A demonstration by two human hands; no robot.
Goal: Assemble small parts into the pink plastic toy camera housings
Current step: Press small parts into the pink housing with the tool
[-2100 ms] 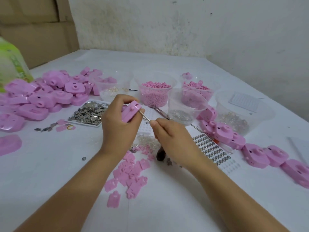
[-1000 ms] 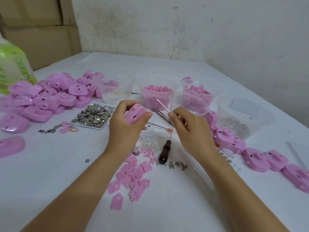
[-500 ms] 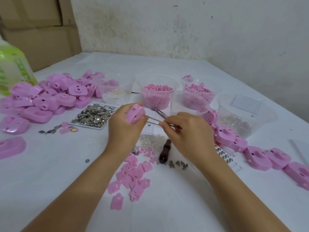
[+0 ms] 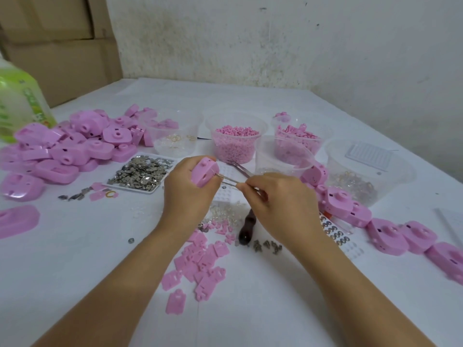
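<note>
My left hand (image 4: 186,194) grips a pink toy camera housing (image 4: 204,171) above the middle of the white table. My right hand (image 4: 280,204) pinches metal tweezers (image 4: 229,180) whose tips touch the housing's side. What the tips hold is too small to tell. A heap of pink housings (image 4: 67,146) lies at the left, and a row of housings (image 4: 375,226) runs along the right. Flat pink plates (image 4: 200,261) lie scattered below my hands.
Clear tubs hold pink pellets (image 4: 235,142), pink pieces (image 4: 298,140), rings (image 4: 175,140) and clear bits (image 4: 360,181). A tray of silver metal pieces (image 4: 142,172) sits left of my hands. A dark-handled tool (image 4: 246,227) and a second pair of tweezers (image 4: 239,167) lie on the table. A green bottle (image 4: 17,106) stands far left.
My right hand put down the dark-handled tool, took up tweezers near the tubs, and brought their tips to the housing. My left hand kept hold of the housing.
</note>
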